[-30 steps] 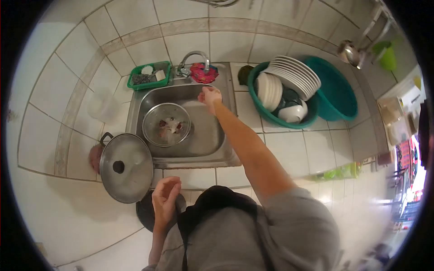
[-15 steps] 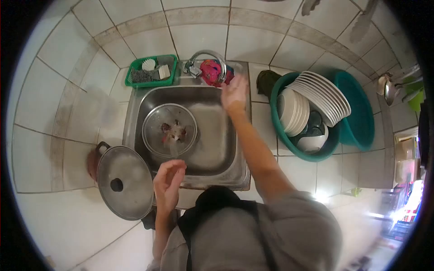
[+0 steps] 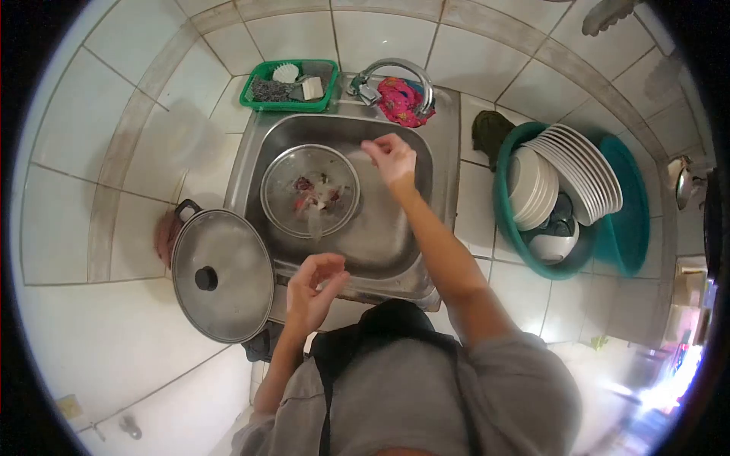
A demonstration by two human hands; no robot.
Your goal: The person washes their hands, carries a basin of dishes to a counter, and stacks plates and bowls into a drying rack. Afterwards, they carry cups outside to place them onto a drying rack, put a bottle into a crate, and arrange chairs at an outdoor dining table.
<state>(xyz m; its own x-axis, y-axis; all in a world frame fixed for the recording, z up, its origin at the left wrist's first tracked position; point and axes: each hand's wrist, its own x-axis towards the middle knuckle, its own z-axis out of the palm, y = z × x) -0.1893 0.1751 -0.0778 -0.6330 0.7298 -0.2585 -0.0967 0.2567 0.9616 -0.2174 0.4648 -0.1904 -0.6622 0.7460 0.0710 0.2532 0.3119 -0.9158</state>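
My left hand point(image 3: 315, 292) hovers at the sink's near edge, fingers curved and thumb apart, with nothing in it. Over the right half of the sink basin point(image 3: 388, 247), my right hand point(image 3: 394, 157) is held up with its fingers drawn together, and no object shows in them. Below and between the hands, a round shallow vessel point(image 3: 277, 210) rests in the left part of the basin. Reddish and pale scraps point(image 3: 315, 199) lie inside it; their kind is unclear. The curved faucet point(image 3: 428, 83) stands behind, beside a bunched pink patterned cloth point(image 3: 399, 101).
A pot with a glass lid point(image 3: 236, 292) stands left of the sink. Behind is a green tray point(image 3: 332, 97) with a brush and scrubbers. On the right, a teal basin point(image 3: 506, 235) holds white plates point(image 3: 582, 167) and bowls, near a dark green cloth point(image 3: 493, 134).
My right hand has come away from the faucet toward me, and its spread fingers have drawn together. The left hand stays near the sink's front edge. The camera view has shifted.
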